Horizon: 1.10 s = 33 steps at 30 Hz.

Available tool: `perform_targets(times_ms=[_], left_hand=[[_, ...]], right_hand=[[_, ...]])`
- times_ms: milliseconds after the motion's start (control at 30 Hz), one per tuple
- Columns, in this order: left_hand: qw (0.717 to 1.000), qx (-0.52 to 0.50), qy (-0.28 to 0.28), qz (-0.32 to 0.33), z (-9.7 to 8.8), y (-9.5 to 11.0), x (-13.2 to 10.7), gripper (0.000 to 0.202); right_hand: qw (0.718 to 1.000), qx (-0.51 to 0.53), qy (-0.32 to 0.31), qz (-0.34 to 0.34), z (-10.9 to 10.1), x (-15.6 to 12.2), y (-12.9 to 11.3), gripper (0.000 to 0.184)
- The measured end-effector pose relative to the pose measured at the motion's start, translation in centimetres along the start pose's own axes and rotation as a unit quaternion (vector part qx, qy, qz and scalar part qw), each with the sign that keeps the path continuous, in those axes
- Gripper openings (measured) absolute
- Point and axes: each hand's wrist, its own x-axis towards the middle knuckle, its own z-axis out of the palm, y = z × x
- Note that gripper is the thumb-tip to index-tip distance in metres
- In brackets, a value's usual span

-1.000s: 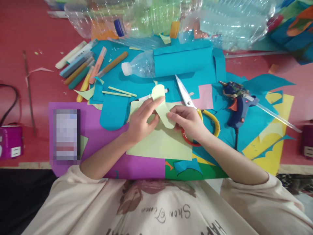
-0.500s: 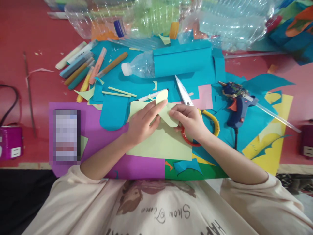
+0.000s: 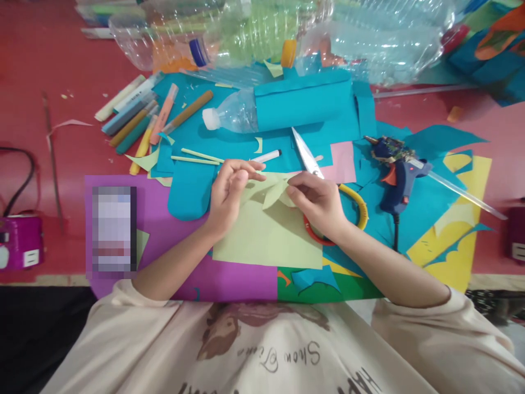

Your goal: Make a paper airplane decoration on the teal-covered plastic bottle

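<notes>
My right hand pinches a small pale green paper cutout, whose pointed end sticks out to the left. Apart from it, my left hand is raised with its fingers loosely spread and nothing in them. Both hands are above a pale green sheet of paper. Scissors with a red and a yellow handle lie partly under my right hand. Beyond my left fingers rests a white marker with a black tip. A rounded blue paper piece lies left of my left hand.
A plastic bottle wrapped in blue paper lies beyond my hands. On the right is a glue gun; several markers lie at the upper left. A phone rests on purple paper. Large clear bottles line the back.
My left hand has let go of the paper cutout and drawn back to the left, its fingers opening. The cutout stays in my right hand, turned, and the white marker shows more fully.
</notes>
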Motion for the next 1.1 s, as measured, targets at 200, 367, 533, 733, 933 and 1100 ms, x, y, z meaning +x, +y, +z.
perform_targets(times_ms=[200,367,533,733,933,1100], left_hand=[[0.993,0.089,-0.069,-0.035,0.0,0.6,-0.1,0.023],[0.992,0.09,-0.079,-0.045,0.2,0.6,-0.2,0.024],[0.989,0.102,-0.094,-0.042,0.2,0.8,-0.2,0.025],[0.985,0.141,-0.087,-0.04,0.2,1.0,-0.3,0.027],[0.986,0.144,-0.082,-0.014,0.0,1.2,-0.3,0.019],[0.985,0.155,-0.077,-0.009,0.1,1.3,-0.3,0.018]], right_hand=[[0.985,-0.11,0.013,-0.136,0.3,-0.4,0.7,0.015],[0.979,-0.119,0.031,-0.164,0.3,-0.5,0.9,0.014],[0.972,-0.122,0.04,-0.195,0.3,-0.5,1.1,0.012],[0.962,-0.136,0.036,-0.232,0.2,-0.5,1.1,0.011],[0.96,-0.142,0.033,-0.239,0.1,-0.5,1.1,0.012],[0.957,-0.146,0.022,-0.25,0.0,-0.6,0.9,0.013]])
